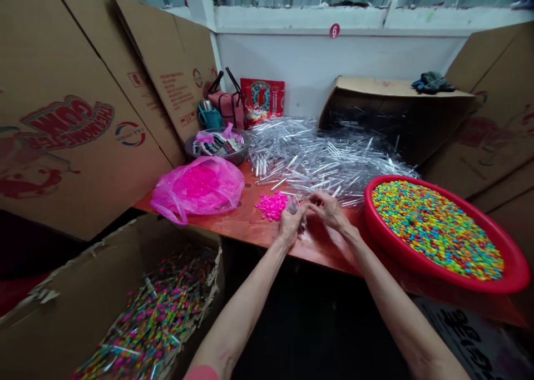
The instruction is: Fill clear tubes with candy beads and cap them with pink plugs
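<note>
My left hand (291, 222) is closed around a few clear plastic tubes (295, 205), held upright over the orange table (250, 224). My right hand (329, 208) is right beside it, fingers pinched at the tube tops; what they pinch is too small to make out. A small heap of pink caps (272, 205) lies just left of my hands. Behind them spreads a big pile of clear empty tubes (321, 157). A red basin (513, 269) full of small multicoloured candies (434, 227) sits to the right.
A pink plastic bag (198, 188) of caps lies at the left. A metal bowl (217, 146) with wrappers, bags and a red packet stand at the back. A cardboard box (125, 313) holding filled tubes sits lower left. Cardboard sheets wall both sides.
</note>
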### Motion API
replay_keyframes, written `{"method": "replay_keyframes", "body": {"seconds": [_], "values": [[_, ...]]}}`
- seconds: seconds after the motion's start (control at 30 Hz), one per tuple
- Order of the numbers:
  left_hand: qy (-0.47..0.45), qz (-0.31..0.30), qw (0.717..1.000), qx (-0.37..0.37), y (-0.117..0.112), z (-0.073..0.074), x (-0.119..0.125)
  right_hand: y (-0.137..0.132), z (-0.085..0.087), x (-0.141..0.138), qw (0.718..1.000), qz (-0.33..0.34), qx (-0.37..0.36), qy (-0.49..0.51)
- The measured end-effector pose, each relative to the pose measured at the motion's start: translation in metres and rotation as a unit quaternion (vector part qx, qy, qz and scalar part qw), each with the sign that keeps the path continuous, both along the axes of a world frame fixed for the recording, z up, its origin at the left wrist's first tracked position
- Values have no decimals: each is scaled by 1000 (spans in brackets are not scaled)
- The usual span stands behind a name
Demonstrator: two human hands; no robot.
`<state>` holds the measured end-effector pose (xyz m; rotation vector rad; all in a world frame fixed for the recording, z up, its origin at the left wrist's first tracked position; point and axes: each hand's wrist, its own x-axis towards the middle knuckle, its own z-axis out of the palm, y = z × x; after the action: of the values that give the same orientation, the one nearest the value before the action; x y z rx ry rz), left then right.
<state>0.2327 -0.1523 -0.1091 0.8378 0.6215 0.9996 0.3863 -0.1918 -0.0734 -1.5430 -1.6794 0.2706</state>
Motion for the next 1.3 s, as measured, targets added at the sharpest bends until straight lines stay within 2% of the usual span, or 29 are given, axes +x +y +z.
{"method": "replay_keyframes", "body": {"seconds": [0.07,0.13,0.2,0.27,0.33,0.4,0.5,0.57,0.63,0.73,0.8,0.87,0.93,1.03,1.13,1.23,1.3], "values": [[-26,3,1000,5,2,1,0,-3,8,-8,997,68,2,21],[-56,27,998,-10,4,2,0,0,12,-12,993,104,-18,44],[-81,67,994,-34,7,4,-1,12,11,-14,990,100,-43,87],[-91,98,990,-46,9,5,-2,29,5,-14,992,55,-38,106],[-84,101,991,-30,9,6,-2,49,-5,-15,999,-5,-16,46],[-78,94,993,-6,7,7,-2,68,-14,-17,996,-33,-17,-84],[-80,81,993,-9,4,9,-2,87,-25,-18,965,-50,-62,-248],[-88,65,994,-31,2,11,-2,94,-29,-16,952,-71,-82,-287],[-95,49,993,-50,1,11,-2,96,-28,-12,953,-76,-82,-283],[-89,57,993,-59,2,10,-2,87,-18,-4,981,-63,-47,-179],[-84,75,992,-53,3,8,0,71,-9,-2,997,-43,-3,-70],[-82,90,992,-41,5,6,1,48,-1,-5,999,-14,38,-2],[-84,90,992,-30,6,5,1,22,2,-16,999,6,47,0],[-84,61,994,-21,5,6,1,-12,-2,-37,999,-9,28,-14],[-69,27,997,-12,3,8,-1,-31,-8,-46,1000,-15,8,-1],[-45,15,999,11,1,9,-1,-36,-9,-33,1000,4,2,-10],[-34,39,998,27,2,9,0,-33,-7,-15,1000,-6,2,-30]]}}
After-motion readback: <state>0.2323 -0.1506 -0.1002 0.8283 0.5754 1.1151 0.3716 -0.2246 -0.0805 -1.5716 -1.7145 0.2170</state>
